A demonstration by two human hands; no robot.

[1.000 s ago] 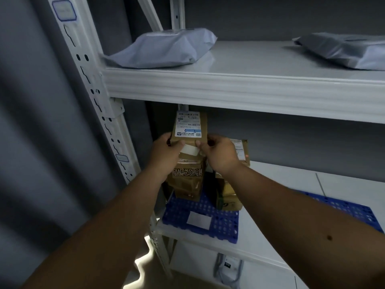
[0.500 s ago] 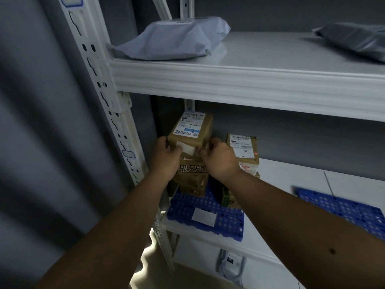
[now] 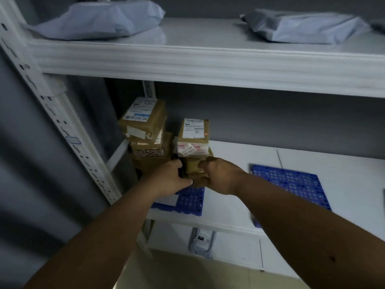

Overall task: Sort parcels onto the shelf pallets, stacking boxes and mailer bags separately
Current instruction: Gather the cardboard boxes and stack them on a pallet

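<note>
The left hand [image 3: 170, 180] and right hand [image 3: 216, 176] clasp the lowest cardboard box [image 3: 192, 166] at six o'clock below the stack; they should square it gently so the labelled box [image 3: 193, 132] stays put.

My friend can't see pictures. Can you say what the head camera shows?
Two bare hands, left hand and right hand, grip a brown cardboard box at the bottom of a stack on a blue plastic pallet. Grey mailer bags lie on the white shelf above.

Brown boxes [image 3: 145, 124], white labels. Blue perforated pallet [image 3: 291, 180] right of fingers. Grey mailer bags [image 3: 100, 19], white shelf [image 3: 208, 61] above.
</note>
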